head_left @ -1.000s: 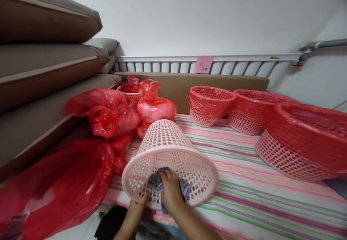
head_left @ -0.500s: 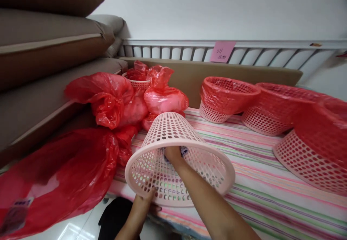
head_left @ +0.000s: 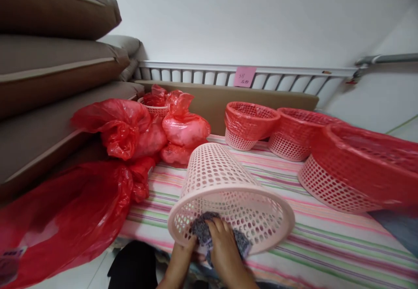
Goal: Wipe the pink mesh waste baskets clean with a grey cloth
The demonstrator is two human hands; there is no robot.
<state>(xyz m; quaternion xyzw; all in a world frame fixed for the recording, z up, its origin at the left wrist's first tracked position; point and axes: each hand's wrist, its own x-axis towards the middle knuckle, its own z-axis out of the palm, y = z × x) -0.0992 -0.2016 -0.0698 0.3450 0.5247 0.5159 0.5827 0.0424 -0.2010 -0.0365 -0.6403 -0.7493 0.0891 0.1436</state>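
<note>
A pale pink perforated plastic basket [head_left: 215, 171] lies tipped on its side, its wide mouth facing me. My left hand [head_left: 185, 249] grips the lower left rim, thumb on the inside and the other fingers mostly hidden below. Just inside the mouth, my right hand [head_left: 224, 242] is closed over a dark grey, speckled cloth [head_left: 201, 228], pressing it on the lower inner wall near the rim. Part of the cloth spreads out to the right of the hand and over the rim.
Baskets lined with red plastic bags, such as this one [head_left: 243, 141], stand at the right on a striped sheet [head_left: 313, 219]. Red bags [head_left: 186, 128] crowd the left beside stacked brown cushions [head_left: 55, 71]. Behind is a white radiator [head_left: 209, 78] with a pink note [head_left: 244, 76].
My right hand has drawn the cloth from deep inside the basket out to its lower rim. The basket sits slightly lower and further right in view, and the camera has shifted.
</note>
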